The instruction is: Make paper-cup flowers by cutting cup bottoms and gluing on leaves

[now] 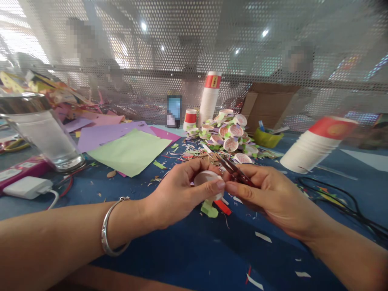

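My left hand [178, 192] is closed round a small white paper cup piece [206, 178], thumb and fingers pinching its rim. A silver bangle sits on that wrist. My right hand [266, 194] grips a pair of small scissors [233, 169] with reddish handles, the blades pointing up and left over the cup piece. Both hands meet above the blue table [194, 250]. A green scrap [209, 209] and a red scrap [222, 207] lie just under them.
A heap of cut, decorated cup discs [230, 135] lies behind the hands. Stacks of paper cups stand at the back [210, 99] and lie at the right [315, 145]. Coloured paper sheets [130, 151], a glass [45, 133], a white charger [27, 187], black cables [342, 202] and a mesh screen surround them.
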`<state>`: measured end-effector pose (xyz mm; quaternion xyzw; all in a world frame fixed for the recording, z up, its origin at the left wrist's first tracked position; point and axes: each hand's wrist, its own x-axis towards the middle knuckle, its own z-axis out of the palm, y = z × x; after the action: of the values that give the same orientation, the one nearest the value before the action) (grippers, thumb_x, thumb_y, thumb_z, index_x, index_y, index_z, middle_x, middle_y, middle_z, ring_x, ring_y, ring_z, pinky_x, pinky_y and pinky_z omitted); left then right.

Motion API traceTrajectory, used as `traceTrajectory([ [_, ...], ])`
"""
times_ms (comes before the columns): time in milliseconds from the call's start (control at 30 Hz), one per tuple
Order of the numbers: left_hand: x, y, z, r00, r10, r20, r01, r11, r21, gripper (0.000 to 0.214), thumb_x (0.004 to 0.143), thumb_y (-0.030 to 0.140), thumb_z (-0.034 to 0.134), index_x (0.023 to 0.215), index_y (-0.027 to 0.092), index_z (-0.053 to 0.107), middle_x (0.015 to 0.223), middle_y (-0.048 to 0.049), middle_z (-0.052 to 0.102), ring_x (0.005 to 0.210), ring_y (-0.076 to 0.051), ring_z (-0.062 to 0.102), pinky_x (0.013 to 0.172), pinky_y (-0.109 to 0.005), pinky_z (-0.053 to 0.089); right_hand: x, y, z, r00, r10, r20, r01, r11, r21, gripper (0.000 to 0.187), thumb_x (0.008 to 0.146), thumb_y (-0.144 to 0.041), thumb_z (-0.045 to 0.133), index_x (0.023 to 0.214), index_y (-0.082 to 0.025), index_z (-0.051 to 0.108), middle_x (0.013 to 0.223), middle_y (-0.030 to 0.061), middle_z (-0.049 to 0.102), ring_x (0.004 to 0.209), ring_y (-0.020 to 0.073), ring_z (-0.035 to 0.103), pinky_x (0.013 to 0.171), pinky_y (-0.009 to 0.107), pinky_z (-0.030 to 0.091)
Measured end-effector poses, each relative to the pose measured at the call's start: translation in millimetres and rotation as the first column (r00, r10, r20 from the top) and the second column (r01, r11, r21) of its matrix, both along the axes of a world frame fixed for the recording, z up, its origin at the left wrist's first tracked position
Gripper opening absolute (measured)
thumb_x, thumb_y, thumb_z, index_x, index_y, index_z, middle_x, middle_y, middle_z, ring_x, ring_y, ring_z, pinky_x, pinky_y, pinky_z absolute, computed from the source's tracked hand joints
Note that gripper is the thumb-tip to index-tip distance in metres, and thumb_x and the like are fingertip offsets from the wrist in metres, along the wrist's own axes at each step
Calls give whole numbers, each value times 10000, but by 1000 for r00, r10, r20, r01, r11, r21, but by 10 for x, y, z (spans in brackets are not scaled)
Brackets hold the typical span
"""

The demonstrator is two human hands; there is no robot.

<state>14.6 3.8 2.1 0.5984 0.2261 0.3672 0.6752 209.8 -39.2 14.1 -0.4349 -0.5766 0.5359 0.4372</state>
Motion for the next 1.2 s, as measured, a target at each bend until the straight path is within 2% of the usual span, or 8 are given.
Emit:
traceTrajectory([
  [100, 2, 7, -25, 1000, 14, -27, -13, 1000, 20, 433, 789, 485, 845, 909, 145, 606, 750, 4, 632, 688, -98, 569, 643, -224, 428, 7, -1, -6, 1000, 2, 4, -2, 1000, -9, 128, 818, -265, 860, 869, -206, 758, 798, -25, 661, 666, 88, 510, 574, 196, 398],
  [200, 11, 6, -47, 999, 21, -43, -19, 999, 30, 350, 840, 423, 799, 908, 152, 588, 753, 9, 622, 684, -94, 560, 630, -226, 416, 6, -9, -8, 1000, 9, 3, -8, 1000, -16, 138, 815, -260, 862, 879, -198, 756, 812, -14, 675, 703, 103, 536, 602, 200, 421],
  [300, 15, -4, -52, 998, 29, -55, -27, 999, 33, 240, 882, 334, 736, 909, 153, 581, 750, 13, 611, 681, -91, 553, 629, -229, 407, -5, -14, -8, 1000, 17, -6, -17, 1000, -15, 143, 807, -256, 868, 885, -202, 761, 770, -24, 652, 673, 104, 525, 624, 214, 450],
  [433, 14, -17, -46, 998, 25, -54, -23, 999, 43, 199, 887, 301, 707, 897, 154, 573, 740, 14, 604, 680, -96, 552, 637, -239, 412, -15, -3, -15, 1000, 24, -14, -24, 999, -26, 138, 819, -261, 863, 892, -207, 759, 816, -18, 666, 678, 97, 523, 637, 206, 456],
  [533, 16, -16, -51, 998, 25, -51, -22, 998, 54, 193, 889, 300, 700, 891, 158, 569, 742, 14, 602, 666, -91, 540, 619, -240, 400, -15, 2, -22, 1000, 30, -5, -30, 999, -32, 145, 822, -270, 863, 875, -204, 746, 828, -10, 662, 727, 109, 549, 658, 202, 462],
  [733, 16, -18, -62, 999, 23, -36, -21, 999, 48, 233, 882, 333, 721, 896, 158, 568, 744, 19, 590, 667, -88, 532, 614, -233, 389, -13, -25, -15, 999, 43, -15, -44, 999, -17, 132, 841, -281, 852, 859, -218, 738, 755, -37, 609, 639, 83, 486, 644, 199, 455],
  [933, 14, -26, -33, 1000, 8, -4, -8, 1000, 12, 390, 805, 442, 820, 897, 153, 576, 735, 22, 592, 651, -83, 514, 595, -218, 374, -6, -32, -30, 999, 44, 1, -44, 999, -32, 152, 845, -304, 845, 870, -214, 725, 829, -14, 624, 761, 116, 529, 669, 200, 437],
  [1200, 19, -58, 1, 999, 52, -14, -51, 999, 19, 283, 833, 362, 770, 828, 155, 577, 694, 19, 600, 622, -78, 504, 574, -215, 362, -10, -22, -53, 996, 36, 87, -36, 999, -5, 202, 849, -336, 835, 840, -196, 690, 797, -13, 598, 760, 131, 521, 667, 226, 418],
])
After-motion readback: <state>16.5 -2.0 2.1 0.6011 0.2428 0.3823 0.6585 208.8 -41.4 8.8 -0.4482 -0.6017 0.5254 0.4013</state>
